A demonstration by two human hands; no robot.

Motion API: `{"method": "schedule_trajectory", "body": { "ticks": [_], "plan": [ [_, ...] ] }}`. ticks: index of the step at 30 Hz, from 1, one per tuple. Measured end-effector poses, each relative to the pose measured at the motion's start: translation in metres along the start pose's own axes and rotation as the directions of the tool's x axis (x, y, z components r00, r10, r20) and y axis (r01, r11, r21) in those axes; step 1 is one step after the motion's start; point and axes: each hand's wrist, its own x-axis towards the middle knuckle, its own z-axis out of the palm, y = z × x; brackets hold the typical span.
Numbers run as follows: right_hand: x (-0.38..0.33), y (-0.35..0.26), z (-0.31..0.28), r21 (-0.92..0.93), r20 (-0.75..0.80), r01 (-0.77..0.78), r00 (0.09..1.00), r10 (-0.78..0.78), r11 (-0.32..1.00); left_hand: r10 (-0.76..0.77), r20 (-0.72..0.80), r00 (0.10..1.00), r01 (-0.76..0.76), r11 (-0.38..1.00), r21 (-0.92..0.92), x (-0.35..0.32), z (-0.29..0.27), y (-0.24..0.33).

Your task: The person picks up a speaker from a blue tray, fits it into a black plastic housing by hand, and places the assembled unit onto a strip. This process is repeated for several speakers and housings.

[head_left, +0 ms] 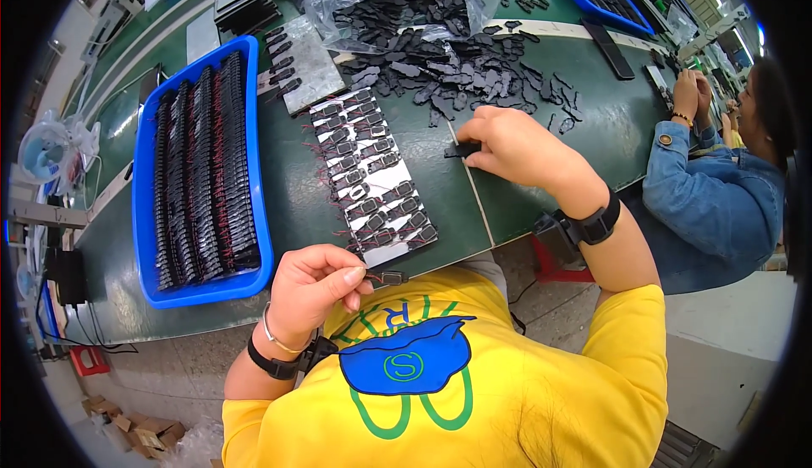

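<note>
My left hand [326,286] pinches a small black speaker-like part [389,278] with thin wires, just off the table's front edge. Out over the table, my right hand [512,146] has thumb and fingertips closed on a flat black plastic piece [459,151]. Beyond it spreads a loose heap of similar black plastic pieces [457,70]. Between my hands lies a white board [393,252] bearing rows of small black parts with red wires. At its far end, a grey metal plate [309,53] has several black pieces along its left edge.
A blue tray [265,239] packed with rows of black parts and red wires stands left. Clear plastic bagging [338,2] covers part of the heap. A dark bar [607,49] and another blue tray [647,26] lie far right. A co-worker in a denim jacket [710,193] sits at right.
</note>
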Motion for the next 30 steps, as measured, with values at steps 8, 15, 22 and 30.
{"method": "schedule_trajectory", "body": {
  "ticks": [8, 15, 22, 30],
  "plan": [
    [0.009, -0.011, 0.011, -0.179, 0.094, -0.019, 0.995, 0.037, 0.984, -0.017, -0.047, 0.999, 0.017, 1.000, -0.004, -0.003, 0.000, -0.003],
    [-0.025, -0.038, 0.023, 0.469, -0.137, -0.207, 0.943, 0.302, 0.858, -0.067, -0.198, 0.978, 0.077, 0.996, 0.044, 0.000, 0.007, 0.000],
    [-0.040, -0.097, 0.034, 0.467, -0.353, 0.265, 0.930, -0.097, 0.843, -0.078, -0.159, 0.984, 0.084, 0.996, 0.029, 0.004, 0.011, -0.002],
    [-0.041, -0.116, 0.046, 0.219, -0.443, 0.372, 0.862, -0.247, 0.902, -0.072, -0.137, 0.988, 0.073, 0.997, 0.004, 0.003, 0.013, -0.008]
  ]
}}
